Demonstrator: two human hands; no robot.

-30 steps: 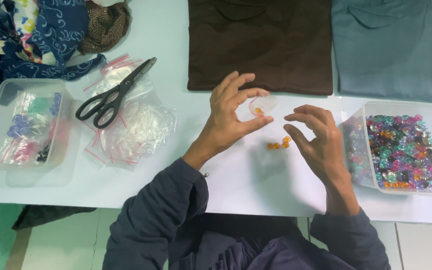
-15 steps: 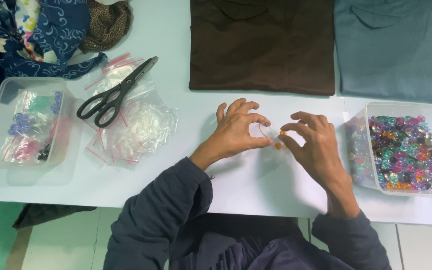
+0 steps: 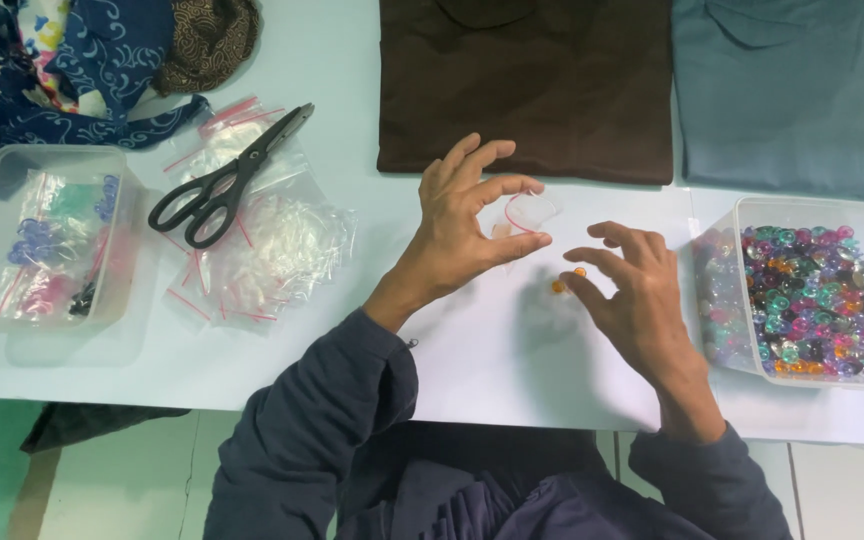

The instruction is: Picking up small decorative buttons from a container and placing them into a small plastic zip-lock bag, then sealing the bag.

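Left hand: the left hand (image 3: 464,232) is raised above the white table (image 3: 372,330), thumb and forefinger pinching a small clear bag (image 3: 530,212) by its edge; other fingers spread.
Right hand: the right hand (image 3: 632,295) hovers palm down, fingers loosely curled, fingertips at two small orange beads (image 3: 567,281); whether it grips one, cannot tell.
Bag: at 2 o'clock of the left hand, off the table.
Beads: on the table between the hands, at 9 o'clock of the right fingertips.
Bead tub: a clear tub (image 3: 812,300) of mixed coloured beads, at 3 o'clock of the right hand.
Scissors: black scissors (image 3: 224,180) on a pile of clear bags (image 3: 262,240), at 9 o'clock of the left hand.
Left tub: a clear tub (image 3: 42,240) of filled bags, far left.
Cloth: brown shirt (image 3: 522,80) at 12 o'clock, grey shirt (image 3: 792,90) at 1 o'clock.
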